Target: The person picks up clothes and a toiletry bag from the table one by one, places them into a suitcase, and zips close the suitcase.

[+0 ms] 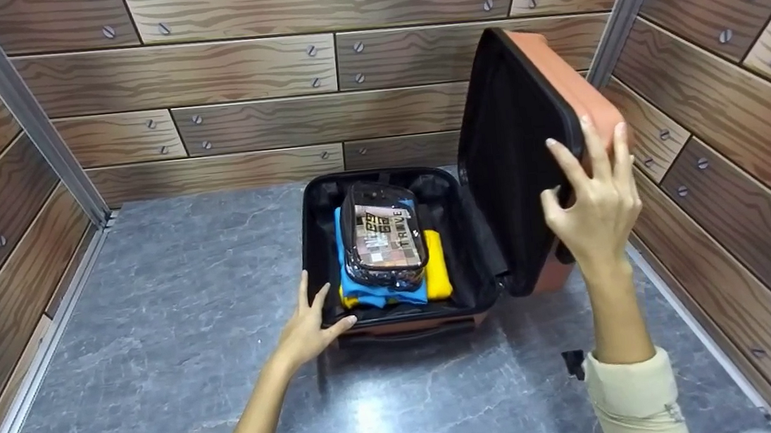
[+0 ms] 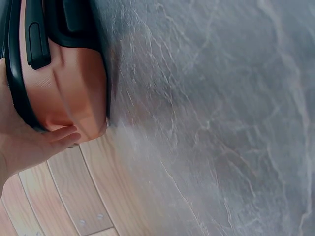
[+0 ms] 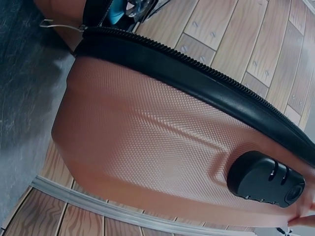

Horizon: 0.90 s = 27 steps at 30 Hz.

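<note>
An orange hard-shell suitcase [image 1: 403,329] lies unzipped on the grey floor, its lid [image 1: 507,162] standing up on the right side. Inside, a clear, black-trimmed pouch [image 1: 387,234] with printed lettering rests on folded blue cloth [image 1: 400,296] and yellow cloth [image 1: 437,268]. My left hand [image 1: 305,334] touches the suitcase's near-left corner with spread fingers; the left wrist view shows fingers [image 2: 64,138] against the outer shell. With my right hand [image 1: 596,203] I hold the lid's near edge, fingers on both sides of its rim. A black combination lock [image 3: 266,178] shows on the lid's shell.
Wood-patterned panels [image 1: 202,71] wall in the marbled floor [image 1: 179,279] at the back and both sides. The lid stands close to the right wall. A small black item [image 1: 574,364] lies near my right sleeve.
</note>
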Tool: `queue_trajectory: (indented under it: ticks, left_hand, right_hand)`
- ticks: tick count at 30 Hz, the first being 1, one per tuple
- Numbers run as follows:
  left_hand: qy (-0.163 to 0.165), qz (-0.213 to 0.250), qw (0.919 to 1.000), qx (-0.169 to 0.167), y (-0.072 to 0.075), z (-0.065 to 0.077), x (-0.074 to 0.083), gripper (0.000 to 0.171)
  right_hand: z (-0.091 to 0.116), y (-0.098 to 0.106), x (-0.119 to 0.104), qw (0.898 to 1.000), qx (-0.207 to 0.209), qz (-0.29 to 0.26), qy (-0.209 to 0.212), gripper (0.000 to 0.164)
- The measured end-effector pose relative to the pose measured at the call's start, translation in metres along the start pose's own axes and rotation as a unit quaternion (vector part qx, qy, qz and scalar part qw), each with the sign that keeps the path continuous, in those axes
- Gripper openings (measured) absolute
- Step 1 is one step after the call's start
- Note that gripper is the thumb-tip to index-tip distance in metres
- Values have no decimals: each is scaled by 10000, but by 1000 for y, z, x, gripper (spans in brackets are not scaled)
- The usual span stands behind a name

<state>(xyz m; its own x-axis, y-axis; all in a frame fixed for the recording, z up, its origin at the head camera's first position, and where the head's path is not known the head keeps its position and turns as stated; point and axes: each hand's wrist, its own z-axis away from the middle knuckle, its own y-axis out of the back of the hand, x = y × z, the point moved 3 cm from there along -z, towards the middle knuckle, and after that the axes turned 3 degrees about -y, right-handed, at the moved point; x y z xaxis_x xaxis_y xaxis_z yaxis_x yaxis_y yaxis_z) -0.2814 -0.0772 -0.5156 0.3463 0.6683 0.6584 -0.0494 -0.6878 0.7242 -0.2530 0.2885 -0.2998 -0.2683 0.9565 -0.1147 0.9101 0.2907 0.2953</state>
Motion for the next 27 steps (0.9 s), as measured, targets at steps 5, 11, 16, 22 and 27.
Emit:
queue_trajectory:
  ticks: [5, 11, 16, 22, 27]
  left_hand:
    - [-47, -50, 10000, 14, 1, -1, 1, 84]
    - [-19, -37, 10000, -9, 2, 0, 2, 84]
    - [-33, 7, 10000, 21, 2, 0, 2, 85]
    - [2, 17, 10000, 10, 1, 0, 1, 85]
    - [-20, 31, 10000, 43, 1, 0, 0, 85]
  right_hand:
    - [-2, -3, -8, 9997, -65, -13, 237, 56]
    - [-1, -6, -17, 9990, -102, -12, 438, 57]
    - [0, -9, -23, 9983, -101, -7, 570, 59]
    - [2, -11, -32, 9970, -113, 37, 765, 61]
    - [3, -13, -39, 9954, -111, 20, 952, 62]
